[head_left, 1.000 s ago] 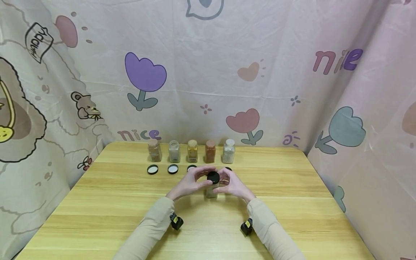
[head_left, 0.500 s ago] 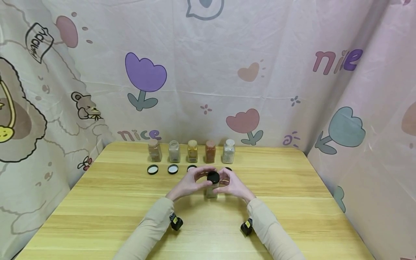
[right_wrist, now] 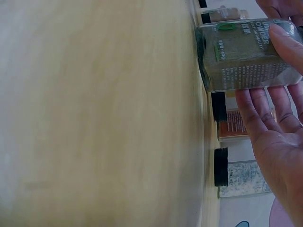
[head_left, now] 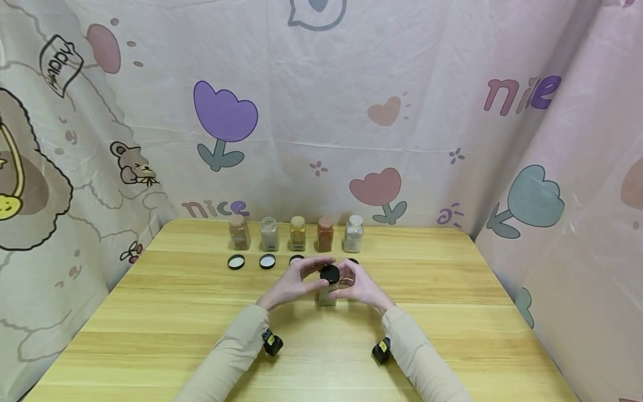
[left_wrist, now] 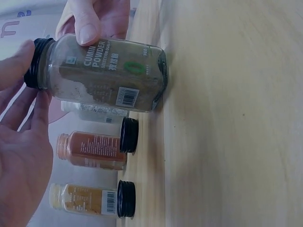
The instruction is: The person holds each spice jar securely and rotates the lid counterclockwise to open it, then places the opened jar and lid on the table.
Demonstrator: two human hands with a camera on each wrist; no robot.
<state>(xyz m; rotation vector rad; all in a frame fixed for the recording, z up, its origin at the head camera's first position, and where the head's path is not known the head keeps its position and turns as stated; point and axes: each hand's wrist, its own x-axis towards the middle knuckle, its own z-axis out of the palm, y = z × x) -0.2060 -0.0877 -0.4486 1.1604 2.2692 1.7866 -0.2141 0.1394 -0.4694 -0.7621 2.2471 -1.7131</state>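
A glass jar of cumin powder (head_left: 327, 297) with a black screw lid (head_left: 330, 273) stands upright at the middle of the table, between both hands. My left hand (head_left: 300, 280) holds the lid, thumb on the near side and fingers round the far side. Around the jar's body, my right hand (head_left: 364, 286) curls its thumb and fingers. The left wrist view shows the jar's label (left_wrist: 102, 59) and barcode, with powder lying unevenly inside. From the right wrist, the jar's base (right_wrist: 202, 59) appears close to the tabletop.
Several lidless spice jars line the table's back: brown (head_left: 239, 234), pale (head_left: 269, 235), yellow (head_left: 298, 234), red-orange (head_left: 325, 235) and white-grey (head_left: 354, 235). Black lids lie before them, such as the leftmost lid (head_left: 236, 262). A printed cloth (head_left: 301, 128) hangs behind.
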